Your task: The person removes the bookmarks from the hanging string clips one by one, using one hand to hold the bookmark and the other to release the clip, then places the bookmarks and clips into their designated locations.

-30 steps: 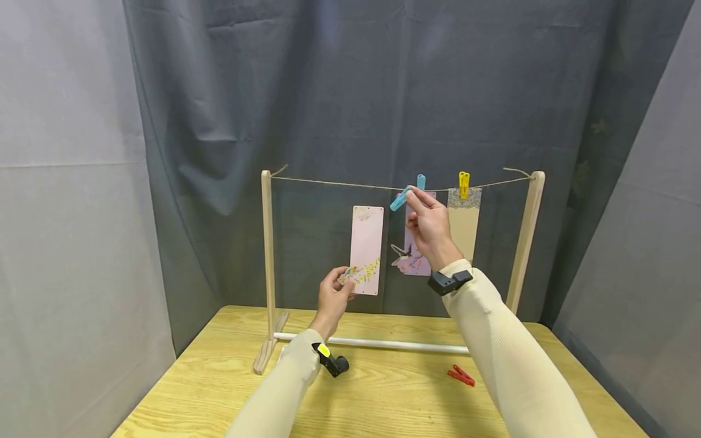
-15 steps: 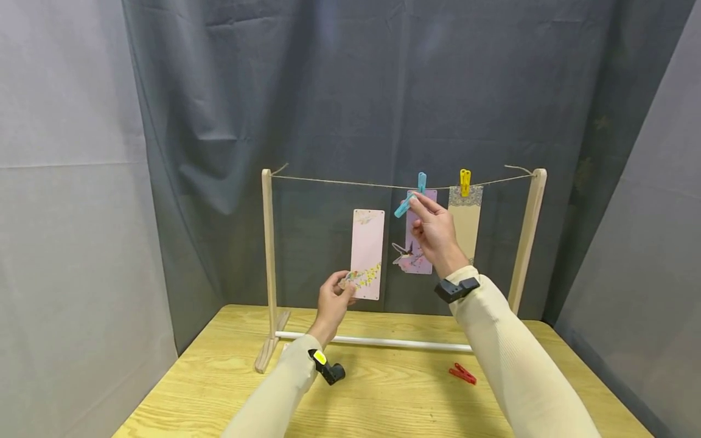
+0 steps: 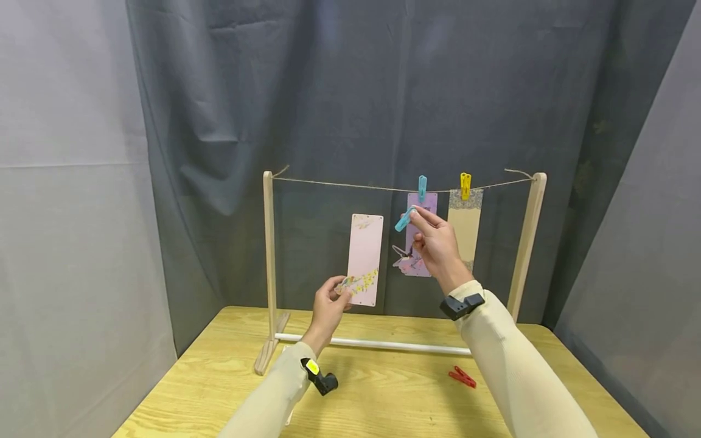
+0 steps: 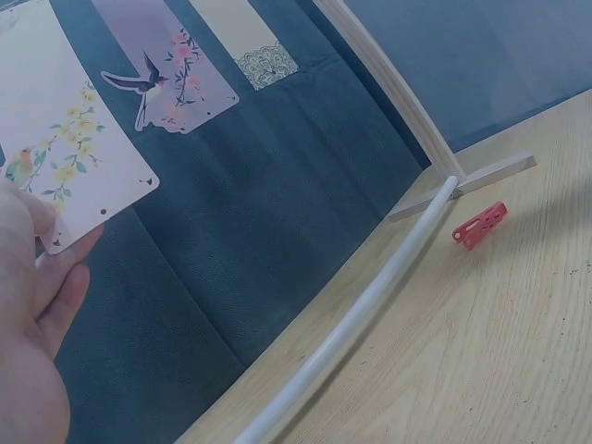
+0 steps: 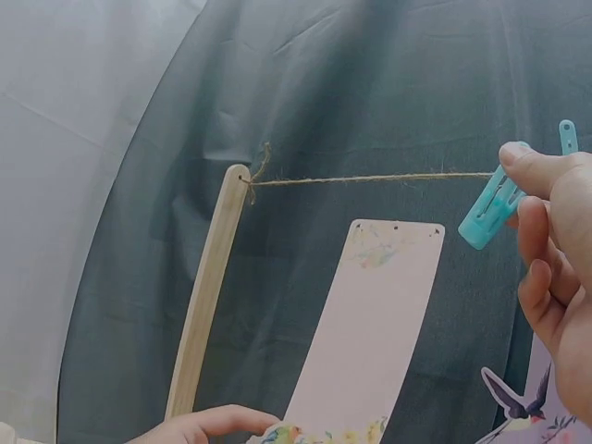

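My left hand (image 3: 327,307) pinches the lower left edge of a pale pink bookmark (image 3: 365,249) printed with yellow flowers and a small bird. The bookmark stands upright below the string (image 3: 339,183), off to the left of the hanging ones. Between thumb and forefinger my right hand (image 3: 438,246) grips a light blue clothespin (image 5: 490,211), its nose slanting down to the left. Behind that hand a purple bookmark (image 4: 171,69) with a swallow hangs from another blue clothespin (image 3: 422,188). Beside it a beige bookmark (image 3: 464,231) with a lace pattern hangs from a yellow clothespin (image 3: 465,185).
Two wooden posts (image 3: 268,255) carry the string, with a white rod (image 3: 394,347) joining them low down. A red clothespin (image 3: 462,377) lies on the wooden table (image 3: 383,407). Part of a pale strip (image 3: 288,418) shows beside the left forearm. Grey curtains surround the table.
Both hands have come down a little, carrying the pink bookmark and the blue clothespin lower. The clothespin has dropped from string height to below it. The hanging bookmarks stay in place.
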`<state>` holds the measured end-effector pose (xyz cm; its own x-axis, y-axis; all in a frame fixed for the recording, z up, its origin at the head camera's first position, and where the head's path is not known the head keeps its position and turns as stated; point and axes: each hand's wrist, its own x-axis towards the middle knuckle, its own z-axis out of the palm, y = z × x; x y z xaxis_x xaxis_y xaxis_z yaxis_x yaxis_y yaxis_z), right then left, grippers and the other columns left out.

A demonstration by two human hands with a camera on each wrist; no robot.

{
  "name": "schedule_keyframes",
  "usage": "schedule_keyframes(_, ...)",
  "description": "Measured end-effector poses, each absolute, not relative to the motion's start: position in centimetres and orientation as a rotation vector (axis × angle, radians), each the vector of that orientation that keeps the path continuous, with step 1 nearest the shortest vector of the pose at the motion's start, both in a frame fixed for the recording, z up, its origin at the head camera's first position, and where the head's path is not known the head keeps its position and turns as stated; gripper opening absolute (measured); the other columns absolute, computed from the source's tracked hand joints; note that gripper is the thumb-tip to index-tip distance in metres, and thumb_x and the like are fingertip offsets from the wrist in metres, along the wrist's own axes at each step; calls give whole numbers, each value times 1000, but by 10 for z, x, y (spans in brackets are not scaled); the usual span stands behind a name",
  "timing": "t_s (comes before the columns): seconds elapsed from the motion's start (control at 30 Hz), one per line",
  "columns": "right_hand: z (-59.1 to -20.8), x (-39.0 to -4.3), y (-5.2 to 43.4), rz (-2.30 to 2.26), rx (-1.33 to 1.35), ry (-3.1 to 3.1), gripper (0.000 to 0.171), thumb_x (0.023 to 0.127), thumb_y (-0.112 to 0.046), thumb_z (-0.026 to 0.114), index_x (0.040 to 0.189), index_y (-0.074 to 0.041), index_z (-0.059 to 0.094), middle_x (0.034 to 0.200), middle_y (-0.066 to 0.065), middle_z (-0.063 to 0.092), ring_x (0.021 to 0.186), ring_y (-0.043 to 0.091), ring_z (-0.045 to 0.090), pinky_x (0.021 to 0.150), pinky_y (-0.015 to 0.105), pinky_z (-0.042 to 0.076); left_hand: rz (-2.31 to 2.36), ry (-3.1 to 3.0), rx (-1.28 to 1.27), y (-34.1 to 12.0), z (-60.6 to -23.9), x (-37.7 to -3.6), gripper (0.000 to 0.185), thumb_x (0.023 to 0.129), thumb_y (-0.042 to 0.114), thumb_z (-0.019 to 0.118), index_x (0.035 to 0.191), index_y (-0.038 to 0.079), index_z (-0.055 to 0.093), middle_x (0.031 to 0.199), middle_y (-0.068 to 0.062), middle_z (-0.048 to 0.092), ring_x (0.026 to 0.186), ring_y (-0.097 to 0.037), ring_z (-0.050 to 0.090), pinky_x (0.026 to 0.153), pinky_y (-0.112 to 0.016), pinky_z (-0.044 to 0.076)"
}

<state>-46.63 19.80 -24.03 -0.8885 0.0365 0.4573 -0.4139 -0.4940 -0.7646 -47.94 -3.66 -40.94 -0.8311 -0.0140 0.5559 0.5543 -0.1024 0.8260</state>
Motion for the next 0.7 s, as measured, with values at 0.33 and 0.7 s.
schedule_keyframes(0.33,-254,-460,197,2441,586,-1425,53,100,-13,71,146,4,52,99,4,77,51,2,48,47,16,37,-1957,-1780,-598,-47,-416,-476,32,99,-2,66,132,-1,63,103,-24,70,88,-38,68,76,-47,61)
schedule_keyframes(0.7,-261,-451,203,2444,532,-1420,48,100,-13,70,145,-3,58,96,-3,74,51,3,45,49,18,38,-1938,-1818,-576,-60,-418,-466,32,100,1,67,132,2,64,95,-17,68,83,-39,68,82,-54,58)
